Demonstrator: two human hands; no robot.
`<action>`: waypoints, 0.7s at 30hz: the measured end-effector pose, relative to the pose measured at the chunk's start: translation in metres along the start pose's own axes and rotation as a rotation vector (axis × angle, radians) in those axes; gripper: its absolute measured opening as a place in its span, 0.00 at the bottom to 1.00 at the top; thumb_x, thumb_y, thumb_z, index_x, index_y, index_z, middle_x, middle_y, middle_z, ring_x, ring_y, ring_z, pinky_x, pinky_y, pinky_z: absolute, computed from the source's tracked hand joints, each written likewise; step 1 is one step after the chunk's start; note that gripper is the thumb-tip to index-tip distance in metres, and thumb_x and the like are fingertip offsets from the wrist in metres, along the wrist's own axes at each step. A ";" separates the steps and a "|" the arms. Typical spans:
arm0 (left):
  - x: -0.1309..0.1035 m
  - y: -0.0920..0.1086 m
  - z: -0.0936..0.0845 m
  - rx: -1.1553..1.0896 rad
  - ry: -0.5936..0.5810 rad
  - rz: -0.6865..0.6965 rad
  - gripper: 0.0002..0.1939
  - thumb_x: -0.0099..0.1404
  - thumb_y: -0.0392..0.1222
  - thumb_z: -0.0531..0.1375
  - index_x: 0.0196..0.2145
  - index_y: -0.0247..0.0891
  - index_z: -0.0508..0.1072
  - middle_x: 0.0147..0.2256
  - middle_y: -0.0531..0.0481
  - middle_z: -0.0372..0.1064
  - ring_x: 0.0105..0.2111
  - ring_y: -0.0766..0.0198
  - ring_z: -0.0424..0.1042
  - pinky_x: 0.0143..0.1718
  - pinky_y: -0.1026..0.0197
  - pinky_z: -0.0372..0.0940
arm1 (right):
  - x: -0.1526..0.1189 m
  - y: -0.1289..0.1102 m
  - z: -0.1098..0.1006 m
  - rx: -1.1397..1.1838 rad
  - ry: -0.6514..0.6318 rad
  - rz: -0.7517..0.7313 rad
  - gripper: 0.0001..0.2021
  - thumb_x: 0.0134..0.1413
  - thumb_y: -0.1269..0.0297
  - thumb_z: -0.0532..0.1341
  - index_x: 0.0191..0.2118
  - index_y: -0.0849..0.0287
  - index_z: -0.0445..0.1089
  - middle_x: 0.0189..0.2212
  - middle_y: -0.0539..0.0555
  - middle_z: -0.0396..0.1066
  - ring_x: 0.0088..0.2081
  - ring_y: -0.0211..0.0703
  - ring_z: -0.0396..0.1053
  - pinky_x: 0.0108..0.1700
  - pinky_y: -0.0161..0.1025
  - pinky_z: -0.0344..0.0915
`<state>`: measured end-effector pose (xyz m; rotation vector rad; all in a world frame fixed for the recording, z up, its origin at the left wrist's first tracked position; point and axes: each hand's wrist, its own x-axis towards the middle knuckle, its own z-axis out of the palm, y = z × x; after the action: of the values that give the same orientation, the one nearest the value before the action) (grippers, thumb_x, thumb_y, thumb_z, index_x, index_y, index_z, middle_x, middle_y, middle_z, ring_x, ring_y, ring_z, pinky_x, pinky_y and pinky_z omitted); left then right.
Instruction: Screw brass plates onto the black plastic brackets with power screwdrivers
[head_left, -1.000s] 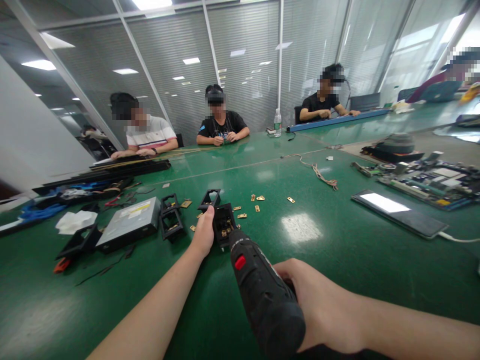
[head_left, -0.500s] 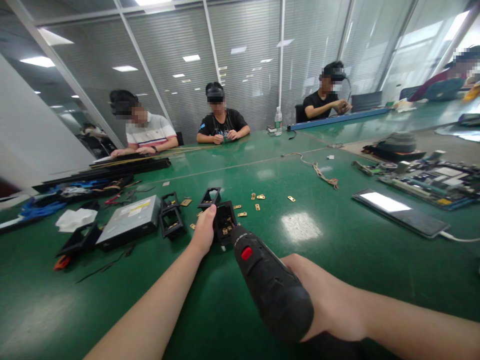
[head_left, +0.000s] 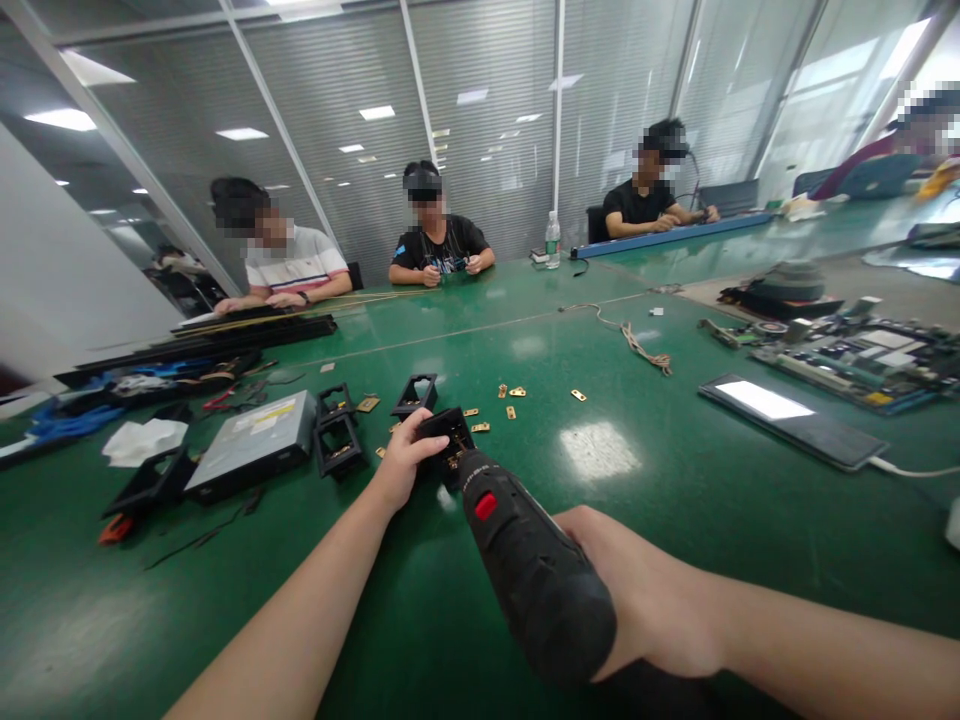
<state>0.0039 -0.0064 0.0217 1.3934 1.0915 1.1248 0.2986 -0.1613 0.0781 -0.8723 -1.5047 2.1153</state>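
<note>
My left hand (head_left: 407, 455) grips a black box-shaped housing (head_left: 459, 424) by its left side, with the thumb laid over its open face. Small brass-coloured parts show inside the housing. In my right hand (head_left: 611, 565) is a black cordless drill (head_left: 536, 570) with a red button on top. Its front end points into the housing, and the tip is hidden. Several small brass plates (head_left: 481, 427) lie on the green table around the housing. Behind my left hand stands another black frame (head_left: 415, 394); two more black frames (head_left: 337, 444) sit to its left.
A silver disc drive (head_left: 253, 445) lies left of the frames, beside white tissue (head_left: 144, 442). At right are a phone (head_left: 791, 420) on a cable and circuit boards (head_left: 874, 350). Bundled cord (head_left: 646, 350) and a water bottle (head_left: 553, 240) are farther back. Several people sit around the table.
My left thumb has moved from the housing's edge over its open face, and the housing is tilted differently. The drill stays pointed into it. The whole view has shifted slightly.
</note>
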 end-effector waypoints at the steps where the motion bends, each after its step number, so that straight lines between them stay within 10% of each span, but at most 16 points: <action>1: 0.001 0.001 -0.001 0.007 -0.011 0.005 0.26 0.50 0.57 0.82 0.36 0.45 0.76 0.34 0.53 0.79 0.36 0.52 0.80 0.44 0.54 0.74 | 0.000 0.000 0.000 -0.006 0.005 0.006 0.31 0.17 0.65 0.93 0.32 0.55 0.81 0.29 0.41 0.70 0.34 0.40 0.59 0.43 0.40 0.70; 21: 0.001 0.029 -0.012 0.396 -0.138 -0.184 0.34 0.45 0.56 0.89 0.48 0.39 0.96 0.53 0.31 0.95 0.56 0.25 0.92 0.59 0.36 0.85 | 0.000 -0.004 0.002 0.064 0.040 0.003 0.27 0.20 0.77 0.90 0.33 0.60 0.84 0.30 0.43 0.76 0.36 0.42 0.65 0.45 0.41 0.72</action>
<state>-0.0060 -0.0063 0.0515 1.6081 1.3598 0.6922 0.2973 -0.1612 0.0823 -0.8887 -1.4091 2.1231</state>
